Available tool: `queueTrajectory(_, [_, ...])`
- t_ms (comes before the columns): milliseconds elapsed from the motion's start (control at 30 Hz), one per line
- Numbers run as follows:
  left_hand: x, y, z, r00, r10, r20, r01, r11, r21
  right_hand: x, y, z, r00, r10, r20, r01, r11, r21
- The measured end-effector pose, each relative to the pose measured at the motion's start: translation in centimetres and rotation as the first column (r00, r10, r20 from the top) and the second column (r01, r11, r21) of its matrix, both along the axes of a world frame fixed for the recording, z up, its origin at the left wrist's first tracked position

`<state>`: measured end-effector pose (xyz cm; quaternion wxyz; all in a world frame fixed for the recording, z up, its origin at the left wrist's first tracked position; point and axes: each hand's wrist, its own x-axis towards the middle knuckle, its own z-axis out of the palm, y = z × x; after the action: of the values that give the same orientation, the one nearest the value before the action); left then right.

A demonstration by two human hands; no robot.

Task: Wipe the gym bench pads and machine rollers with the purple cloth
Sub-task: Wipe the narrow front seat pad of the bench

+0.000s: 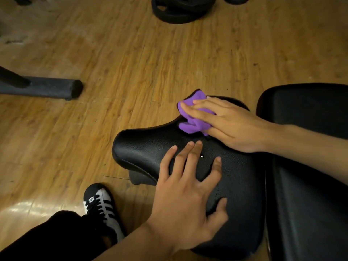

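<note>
A black textured seat pad (143, 147) of the gym bench fills the lower middle. My left hand (188, 196) lies flat on it with fingers spread, holding nothing. My right hand (229, 123) presses the crumpled purple cloth (194, 121) onto the pad's far edge, fingers laid over the cloth. A second, larger black bench pad (308, 106) sits to the right, partly under my right forearm. A few small wet spots glint on the seat pad between my hands.
The floor is wood-pattern planks (131, 63). A black machine foot bar (47, 88) lies at the left. Black weight plates (180, 10) sit at the top. My black-and-white shoe (101, 206) and dark trouser leg stand at the lower left.
</note>
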<state>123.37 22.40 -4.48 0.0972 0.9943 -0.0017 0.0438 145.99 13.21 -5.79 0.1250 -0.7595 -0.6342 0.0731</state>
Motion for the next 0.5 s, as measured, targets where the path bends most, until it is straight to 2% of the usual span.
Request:
queueTrajectory(33, [0.1,0.0,0.1,1.000,-0.001,0.001,0.001,1.000,-0.001,0.6,0.0,-0.5,1.000,-0.020,0.004,0.020,1.000,0.006])
queueTrajectory(100, [0.3,0.1,0.1,1.000,0.001,0.000,-0.001,1.000,0.000,0.9,2.4,0.8,0.995,-0.101,-0.001,0.101,0.991,-0.093])
queueTrajectory(167, [0.5,0.3,-0.1,1.000,0.000,-0.006,0.000,1.000,0.016,1.7,6.3,1.9,0.953,-0.296,-0.065,0.271,0.928,-0.254])
queueTrajectory(200, [0.6,0.3,-0.1,1.000,0.000,-0.008,0.000,1.000,0.026,1.5,7.5,2.3,0.937,-0.343,-0.068,0.310,0.904,-0.293])
queueTrajectory(267, [0.3,0.2,-0.1,1.000,0.001,-0.015,-0.001,0.999,0.034,0.9,6.7,1.8,0.944,-0.326,0.047,0.328,0.915,-0.234])
queueTrajectory(367, [-0.1,0.0,-0.1,1.000,-0.003,-0.006,0.003,0.999,0.034,-3.4,-0.2,1.0,0.939,-0.343,0.043,0.343,0.939,0.007])
queueTrajectory(433, [-0.1,-0.1,-0.1,1.000,0.007,-0.001,-0.007,1.000,0.026,-5.3,-3.5,0.6,0.908,-0.409,0.088,0.410,0.912,0.002])
queueTrajectory(500, [0.3,-0.1,-0.1,1.000,0.008,0.011,-0.008,1.000,0.025,-3.6,-2.4,0.4,0.867,-0.493,0.076,0.497,0.866,-0.051])
